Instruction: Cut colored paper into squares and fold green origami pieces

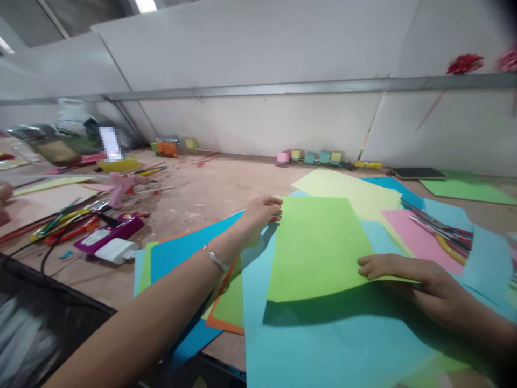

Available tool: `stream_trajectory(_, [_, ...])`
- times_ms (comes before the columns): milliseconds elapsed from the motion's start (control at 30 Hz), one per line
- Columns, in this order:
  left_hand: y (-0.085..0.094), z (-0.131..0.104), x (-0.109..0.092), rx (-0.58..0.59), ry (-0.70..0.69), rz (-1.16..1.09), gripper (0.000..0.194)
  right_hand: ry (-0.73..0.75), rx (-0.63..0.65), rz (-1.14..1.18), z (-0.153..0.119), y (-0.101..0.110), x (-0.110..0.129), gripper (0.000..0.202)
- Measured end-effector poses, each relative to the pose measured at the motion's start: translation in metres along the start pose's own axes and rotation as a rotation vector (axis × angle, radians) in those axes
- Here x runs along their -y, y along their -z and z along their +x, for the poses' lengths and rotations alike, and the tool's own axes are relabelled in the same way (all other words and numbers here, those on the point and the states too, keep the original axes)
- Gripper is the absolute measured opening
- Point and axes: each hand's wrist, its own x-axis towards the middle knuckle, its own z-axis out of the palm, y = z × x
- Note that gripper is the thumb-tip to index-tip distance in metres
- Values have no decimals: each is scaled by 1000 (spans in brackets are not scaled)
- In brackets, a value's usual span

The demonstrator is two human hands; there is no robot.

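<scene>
A sheet of light green paper is held up between my two hands, tilted above a spread of coloured sheets. My left hand pinches its far left corner. At the near right side, my right hand grips the edge, thumb on top and the other fingers underneath. Below it lies a large light blue sheet, darkened by the green paper's shadow. Darker blue paper pokes out at the left, and a pale yellow sheet lies behind.
Scissors rest on a pink sheet at the right. A pink glue gun, a purple power strip and a white plug sit at the left. Small coloured blocks line the wall. Another person's hand shows at far left.
</scene>
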Motion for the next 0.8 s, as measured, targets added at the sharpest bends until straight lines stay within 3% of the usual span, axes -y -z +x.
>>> stream_trajectory(200, [5,22,-36,61,-146,369,18,171,95,-39,-8,5,-1,17])
stream_trajectory(367, [-26,21,-31,76,-389,680,21,137,146,2,-9,12,5,18])
stream_trajectory(467, [-48,5,-19,210,-539,765,20,89,150,1,-6,19,11,26])
stream_trajectory(600, [-63,-20,-1,451,-740,887,19,-74,78,-39,-4,22,10,33])
stream_trajectory(700, [-65,-24,10,447,-818,861,20,-294,-24,-77,-4,17,4,44])
stream_trajectory(733, [-65,-23,12,488,-807,821,19,-358,-61,-91,-3,15,3,46])
stream_trajectory(800, [-65,-17,13,575,-661,590,13,-460,-107,-135,0,13,3,48])
